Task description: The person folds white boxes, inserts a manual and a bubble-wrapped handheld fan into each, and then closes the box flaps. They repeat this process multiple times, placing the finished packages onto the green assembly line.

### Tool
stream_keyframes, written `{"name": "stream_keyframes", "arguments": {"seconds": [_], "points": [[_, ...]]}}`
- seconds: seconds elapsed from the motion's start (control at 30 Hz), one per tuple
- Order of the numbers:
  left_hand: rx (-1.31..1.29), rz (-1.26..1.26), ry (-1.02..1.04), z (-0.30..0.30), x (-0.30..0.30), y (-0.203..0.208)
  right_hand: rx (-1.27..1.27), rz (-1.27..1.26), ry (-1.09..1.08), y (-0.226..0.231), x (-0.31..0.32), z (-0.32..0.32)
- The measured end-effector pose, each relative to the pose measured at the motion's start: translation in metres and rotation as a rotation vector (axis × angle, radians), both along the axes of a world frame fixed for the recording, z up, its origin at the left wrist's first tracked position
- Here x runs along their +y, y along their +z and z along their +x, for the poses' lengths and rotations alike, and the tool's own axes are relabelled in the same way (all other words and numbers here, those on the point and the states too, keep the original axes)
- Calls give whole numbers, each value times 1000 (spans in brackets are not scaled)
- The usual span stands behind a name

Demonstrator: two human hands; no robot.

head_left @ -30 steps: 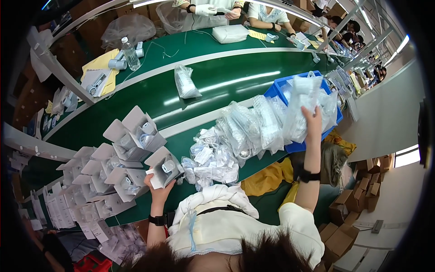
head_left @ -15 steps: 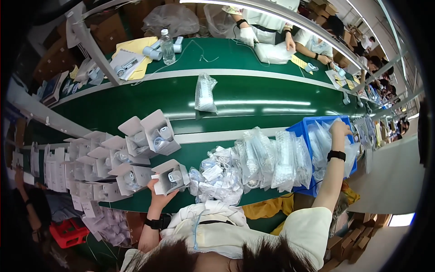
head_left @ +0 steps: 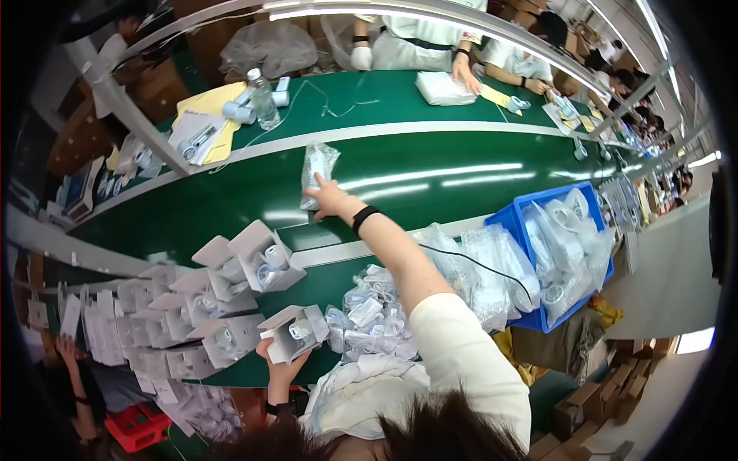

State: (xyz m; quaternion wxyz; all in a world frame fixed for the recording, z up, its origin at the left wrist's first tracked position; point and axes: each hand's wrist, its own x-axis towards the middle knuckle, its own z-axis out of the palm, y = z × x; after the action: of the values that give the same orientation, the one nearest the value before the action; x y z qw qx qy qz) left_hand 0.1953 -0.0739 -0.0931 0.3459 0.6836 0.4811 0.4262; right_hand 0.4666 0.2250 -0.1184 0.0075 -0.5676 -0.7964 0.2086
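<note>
1. Head view: half a second ago the right hand was at the blue bin on the right; now its arm stretches forward across the green belt, fingers closing on a clear bag lying there.
2. The left hand stays low, gripping an open white box beside the box stack.

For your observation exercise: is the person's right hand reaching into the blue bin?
No, the right hand stretches across the green conveyor belt to a clear plastic bag, far from the blue bin.
</note>
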Motion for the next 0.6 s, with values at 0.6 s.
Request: {"name": "stream_keyframes", "arguments": {"seconds": [0.6], "points": [[-16, 33, -66, -12, 17, -23, 983, 557, -896, 309, -339, 200]]}}
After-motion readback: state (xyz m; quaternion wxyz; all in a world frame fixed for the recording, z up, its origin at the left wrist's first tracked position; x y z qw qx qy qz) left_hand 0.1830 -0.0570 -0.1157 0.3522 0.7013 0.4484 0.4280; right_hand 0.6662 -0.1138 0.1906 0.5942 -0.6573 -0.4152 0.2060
